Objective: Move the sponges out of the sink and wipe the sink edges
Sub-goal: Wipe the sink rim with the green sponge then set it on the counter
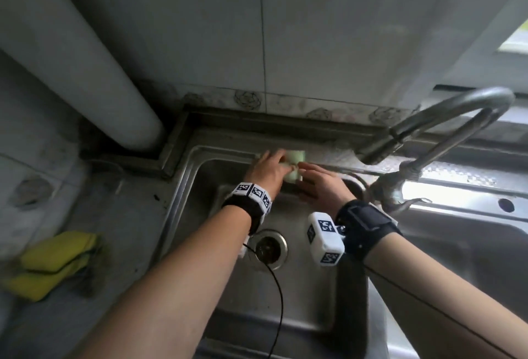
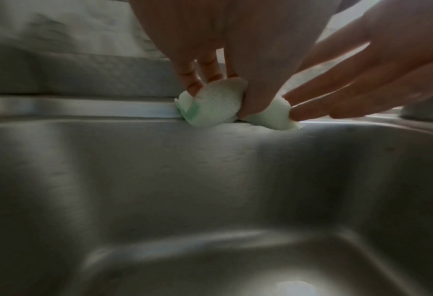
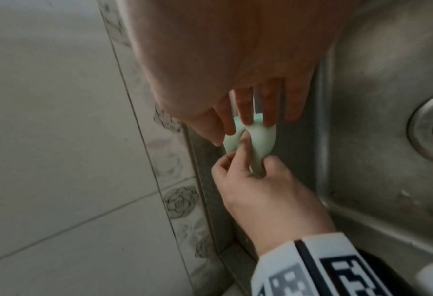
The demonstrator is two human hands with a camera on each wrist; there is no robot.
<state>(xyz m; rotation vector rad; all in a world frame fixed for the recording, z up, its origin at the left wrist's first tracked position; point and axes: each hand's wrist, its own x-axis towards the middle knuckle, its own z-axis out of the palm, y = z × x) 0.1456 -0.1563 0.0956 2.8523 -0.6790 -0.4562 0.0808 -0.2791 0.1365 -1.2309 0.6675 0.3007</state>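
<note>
A pale green sponge cloth (image 1: pixel 297 158) lies folded on the rear rim of the steel sink (image 1: pixel 228 153). My left hand (image 1: pixel 268 167) pinches it between thumb and fingers; the left wrist view shows the cloth (image 2: pixel 215 104) bunched under those fingers on the rim (image 2: pixel 83 110). My right hand (image 1: pixel 323 184) reaches in from the right with straight fingers, whose fingertips (image 2: pixel 292 115) touch the cloth's right end. In the right wrist view the cloth (image 3: pixel 261 140) sits between both hands. Two yellow sponges (image 1: pixel 54 261) lie stacked on the counter left of the sink.
A curved metal faucet (image 1: pixel 428 135) stands over the basin at the right, close to my right wrist. The drain (image 1: pixel 270 248) lies below my forearms. A thick white pipe (image 1: pixel 85 72) runs down into the back left corner. Tiled wall (image 3: pixel 58 120) backs the rim.
</note>
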